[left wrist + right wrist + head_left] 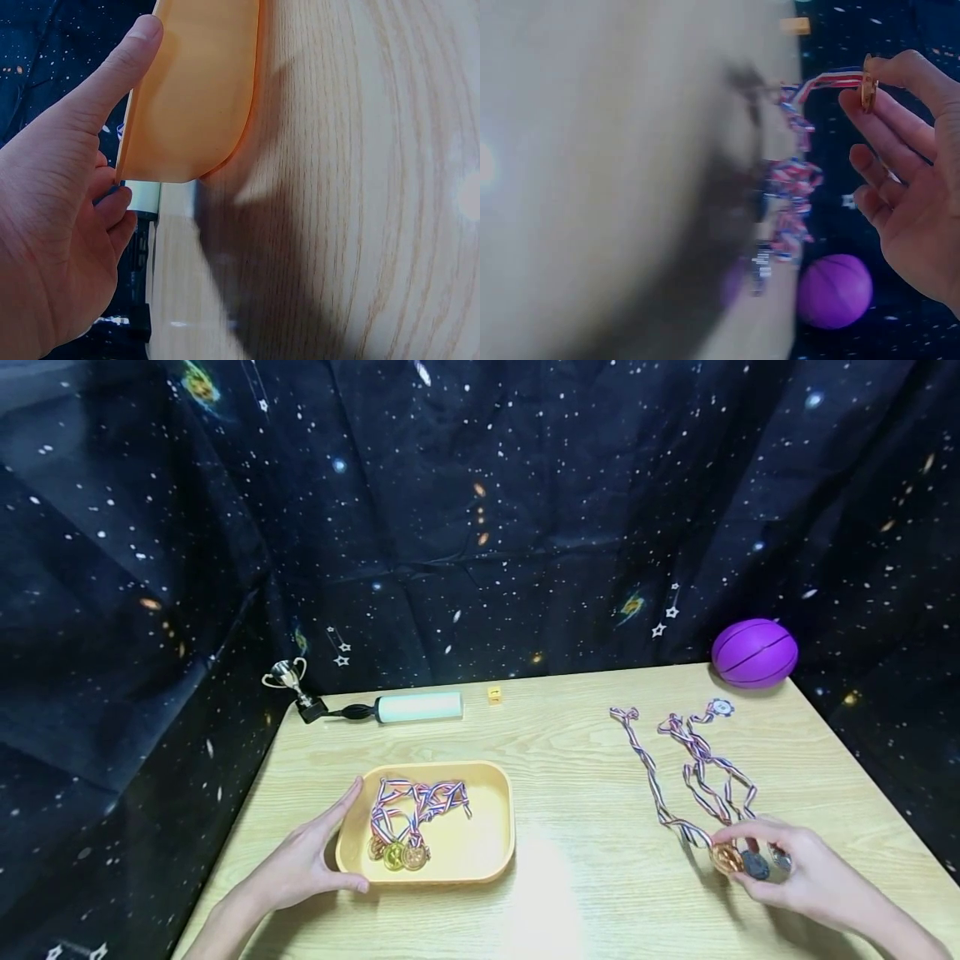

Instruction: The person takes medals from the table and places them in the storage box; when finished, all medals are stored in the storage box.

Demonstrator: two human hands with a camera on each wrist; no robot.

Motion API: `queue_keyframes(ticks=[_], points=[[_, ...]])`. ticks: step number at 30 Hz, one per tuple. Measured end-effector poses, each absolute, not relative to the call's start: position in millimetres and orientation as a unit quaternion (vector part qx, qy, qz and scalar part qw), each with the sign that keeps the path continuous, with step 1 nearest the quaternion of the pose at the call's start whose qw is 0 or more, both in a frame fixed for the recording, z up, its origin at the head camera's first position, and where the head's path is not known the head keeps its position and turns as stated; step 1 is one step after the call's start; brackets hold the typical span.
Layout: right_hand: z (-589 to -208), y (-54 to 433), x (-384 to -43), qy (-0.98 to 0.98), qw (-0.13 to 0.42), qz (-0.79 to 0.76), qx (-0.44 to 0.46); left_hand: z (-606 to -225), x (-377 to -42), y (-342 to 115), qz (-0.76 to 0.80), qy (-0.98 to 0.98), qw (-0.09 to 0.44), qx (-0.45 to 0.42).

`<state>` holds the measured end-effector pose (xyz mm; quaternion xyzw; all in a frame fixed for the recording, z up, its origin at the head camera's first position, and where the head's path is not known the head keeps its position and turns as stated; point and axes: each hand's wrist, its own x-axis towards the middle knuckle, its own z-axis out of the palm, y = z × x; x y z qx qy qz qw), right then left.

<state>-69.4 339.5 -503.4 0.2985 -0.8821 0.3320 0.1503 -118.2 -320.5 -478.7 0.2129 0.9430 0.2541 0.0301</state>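
Note:
My left hand (303, 860) grips the left end of a yellow plastic tray (491, 860), thumb along the near side and fingers at the far side. Inside the tray lie several medals (394, 857) with tangled red, white and blue ribbons (420, 797). At the right, my right hand (798, 864) pinches a copper-gold medal (868, 84) between thumb and fingertip, its ribbon (652, 777) trailing back over the table. Beside it in the head view show a dark medal (755, 865) and a silvery one (780, 857), partly hidden by the fingers.
More ribbons (697, 752) and a silver medal (722, 707) lie on the wooden table (570, 760) at the right. Along the back stand a small trophy (288, 677), a hand pump (420, 707), a yellow cube (494, 694) and a purple ball (754, 653) before a starry cloth.

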Motion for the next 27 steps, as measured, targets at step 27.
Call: queue_keyframes(ticks=[27], points=[[-322.4, 310.2, -151.3, -0.883, 0.215, 0.289, 0.302, -478.4, -118.2, -321.2, 0.257, 0.941, 0.025, 0.217]])
